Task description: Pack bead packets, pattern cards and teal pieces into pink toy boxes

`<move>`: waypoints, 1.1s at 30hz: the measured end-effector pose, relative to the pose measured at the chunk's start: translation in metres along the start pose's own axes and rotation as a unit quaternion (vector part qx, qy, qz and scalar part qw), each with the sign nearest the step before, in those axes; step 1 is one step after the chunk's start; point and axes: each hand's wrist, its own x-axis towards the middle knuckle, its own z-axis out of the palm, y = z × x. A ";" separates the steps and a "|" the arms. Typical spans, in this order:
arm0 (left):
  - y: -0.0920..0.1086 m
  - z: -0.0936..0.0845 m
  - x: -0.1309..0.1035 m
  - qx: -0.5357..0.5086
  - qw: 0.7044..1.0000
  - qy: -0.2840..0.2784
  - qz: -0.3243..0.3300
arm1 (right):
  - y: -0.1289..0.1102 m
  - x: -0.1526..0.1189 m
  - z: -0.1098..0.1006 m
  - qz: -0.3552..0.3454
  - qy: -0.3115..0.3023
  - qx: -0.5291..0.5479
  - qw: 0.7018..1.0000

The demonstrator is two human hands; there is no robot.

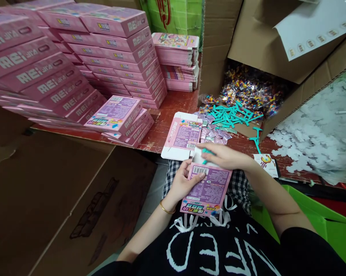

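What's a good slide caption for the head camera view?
Left hand holds an open pink box; right hand holds a teal piece at its mouth.

The held box (pixel 209 188) is smooth card (faintly glossy); at one o'clock from it, crinkled plastic bags (pixel 251 86) gleam; the painted desk (pixel 178 102) looks scuffed.

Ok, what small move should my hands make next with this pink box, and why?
Probably ease the teal piece into the pink box: your right hand holds it at the open end, while your left hand steadies the box.
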 end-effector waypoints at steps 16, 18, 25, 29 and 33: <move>-0.031 -0.013 0.020 0.129 0.986 0.019 0.102 | 0.068 -0.074 0.102 0.164 0.272 0.230 0.920; -0.030 -0.012 0.026 0.107 0.983 0.045 0.142 | 0.064 -0.069 0.107 0.126 0.319 0.218 0.914; -0.010 -0.003 0.032 0.103 0.985 0.050 0.127 | 0.049 -0.053 0.080 0.094 0.296 0.226 0.923; -0.005 0.003 0.032 0.068 0.990 0.098 0.071 | 0.056 -0.048 0.059 0.196 0.258 0.336 0.884; -0.013 0.005 0.029 0.090 0.983 0.091 0.128 | 0.063 -0.051 0.052 0.204 0.193 0.396 0.874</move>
